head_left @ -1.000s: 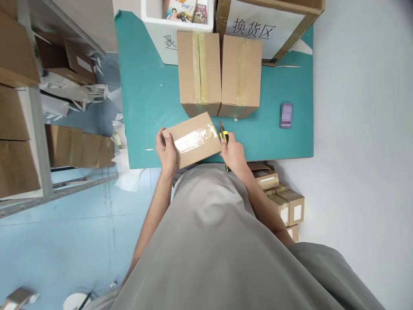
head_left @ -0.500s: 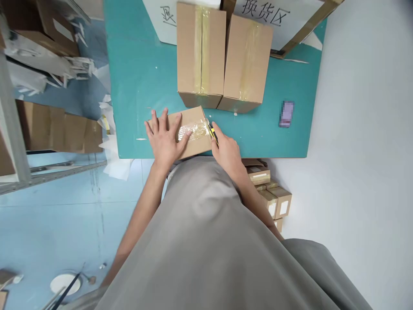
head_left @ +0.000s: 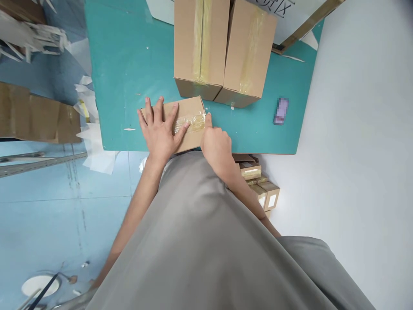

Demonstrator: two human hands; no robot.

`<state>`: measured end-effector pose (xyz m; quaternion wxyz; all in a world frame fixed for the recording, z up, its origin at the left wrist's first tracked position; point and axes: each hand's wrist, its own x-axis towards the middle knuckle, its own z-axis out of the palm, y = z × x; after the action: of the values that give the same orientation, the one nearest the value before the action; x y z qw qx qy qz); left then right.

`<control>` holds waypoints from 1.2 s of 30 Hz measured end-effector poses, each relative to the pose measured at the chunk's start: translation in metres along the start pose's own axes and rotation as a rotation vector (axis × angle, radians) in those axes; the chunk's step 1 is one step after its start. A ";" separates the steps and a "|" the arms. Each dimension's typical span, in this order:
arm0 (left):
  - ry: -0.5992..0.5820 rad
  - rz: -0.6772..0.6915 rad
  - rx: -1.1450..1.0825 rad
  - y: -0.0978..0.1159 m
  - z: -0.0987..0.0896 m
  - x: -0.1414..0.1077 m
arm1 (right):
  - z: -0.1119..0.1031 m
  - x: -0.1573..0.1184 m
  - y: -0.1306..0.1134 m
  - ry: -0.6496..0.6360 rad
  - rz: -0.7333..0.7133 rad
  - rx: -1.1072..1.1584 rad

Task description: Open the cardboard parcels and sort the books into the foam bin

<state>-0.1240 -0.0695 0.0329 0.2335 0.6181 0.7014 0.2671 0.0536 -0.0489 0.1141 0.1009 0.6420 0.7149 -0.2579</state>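
1. One small box [head_left: 189, 106] is lying on the surface [head_left: 129, 64], near two larger boxes [head_left: 215, 51]
2. The left hand [head_left: 159, 137] is resting on it, grip spreading apart
3. The right hand [head_left: 217, 145] is curling together at its taped end; whether it is clamping anything, I cannot tell

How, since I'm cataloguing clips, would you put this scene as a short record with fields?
left hand: fingers spread on small box
right hand: curled at box's right end, index finger extended; contents hidden
tape: across small box's top
large boxes: two, taped, side by side beyond it
surface: green table
far right: blurred purple item
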 end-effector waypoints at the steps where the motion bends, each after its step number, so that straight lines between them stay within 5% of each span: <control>1: 0.000 -0.005 0.001 0.001 0.000 0.000 | -0.001 -0.001 -0.002 -0.005 0.005 -0.019; 10: 0.033 0.006 -0.003 0.000 0.003 -0.004 | -0.002 -0.048 0.014 -0.220 0.082 -0.137; 14: 0.046 0.017 -0.017 -0.005 0.001 -0.007 | -0.016 -0.068 0.034 -0.178 0.038 -0.106; 17: 0.079 0.031 -0.015 -0.011 -0.002 -0.010 | -0.001 -0.046 0.075 -0.021 0.126 -0.092; 21: 0.154 0.048 -0.005 -0.022 -0.009 -0.015 | 0.058 0.020 0.139 0.040 0.307 -0.013; 25: 0.253 0.071 -0.060 -0.034 -0.021 -0.021 | 0.102 0.064 0.170 0.122 0.336 0.173; 31: 0.411 -0.096 -0.172 -0.054 -0.034 -0.042 | 0.095 0.070 0.146 0.230 0.159 0.313; 36: 0.218 -0.263 -0.437 -0.070 -0.026 -0.062 | 0.070 0.057 0.089 0.255 -0.291 0.765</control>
<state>-0.1854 -0.1394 0.0063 0.3171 0.4243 0.7225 0.4444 0.1182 -0.0308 0.0068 -0.2712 0.5522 0.6578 -0.4346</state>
